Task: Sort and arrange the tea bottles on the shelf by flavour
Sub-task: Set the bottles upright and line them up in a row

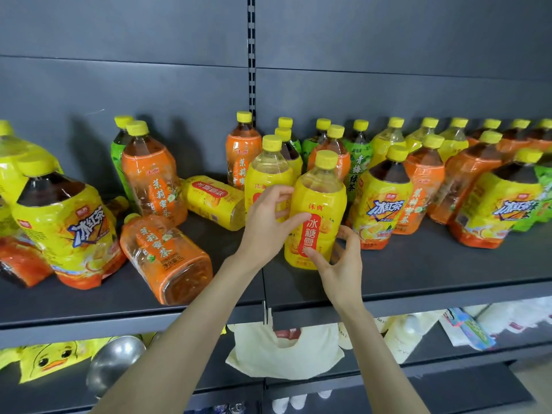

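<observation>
Label bottom, front yellow bottle [318, 201], behind right hand [340, 264]; leftmost bottles [10, 162] edge-cropped.

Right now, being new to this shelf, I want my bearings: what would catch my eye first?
Both hands at the centre: the left hand and right hand grip an upright yellow bottle. Left of it, an orange bottle and a second yellow bottle lie on their sides.

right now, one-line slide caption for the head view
Left hand and right hand hold an upright yellow bottle on a dark shelf crowded with unsorted tea bottles.
</observation>
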Tool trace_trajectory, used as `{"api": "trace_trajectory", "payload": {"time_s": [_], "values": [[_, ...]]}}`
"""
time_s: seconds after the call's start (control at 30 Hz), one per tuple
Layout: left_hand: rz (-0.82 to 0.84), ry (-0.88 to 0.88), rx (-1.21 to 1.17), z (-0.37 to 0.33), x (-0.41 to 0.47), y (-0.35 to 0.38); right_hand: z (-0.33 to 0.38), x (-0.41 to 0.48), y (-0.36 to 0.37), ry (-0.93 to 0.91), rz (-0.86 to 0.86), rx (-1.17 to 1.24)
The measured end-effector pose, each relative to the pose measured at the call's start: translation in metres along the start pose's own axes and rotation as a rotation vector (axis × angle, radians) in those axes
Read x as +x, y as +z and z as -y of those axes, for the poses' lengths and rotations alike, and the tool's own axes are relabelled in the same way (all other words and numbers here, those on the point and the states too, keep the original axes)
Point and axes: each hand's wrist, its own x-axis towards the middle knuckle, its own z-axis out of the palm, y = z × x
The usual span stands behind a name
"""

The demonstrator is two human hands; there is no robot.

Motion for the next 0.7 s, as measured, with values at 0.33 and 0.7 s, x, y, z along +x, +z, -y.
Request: {"api": "trace_trajectory", "payload": {"time_s": [0.33,0.7], "values": [[-0.076,0.073,0.144,0.003,-0.002,0.003,0.008,0.005,-0.007,-0.028,-0.019,-0.364],[-0.163,-0.067,0.224,0.017,-0.034,-0.07,0.048,-0.027,0.018,-0.16,0.097,-0.311]]}}
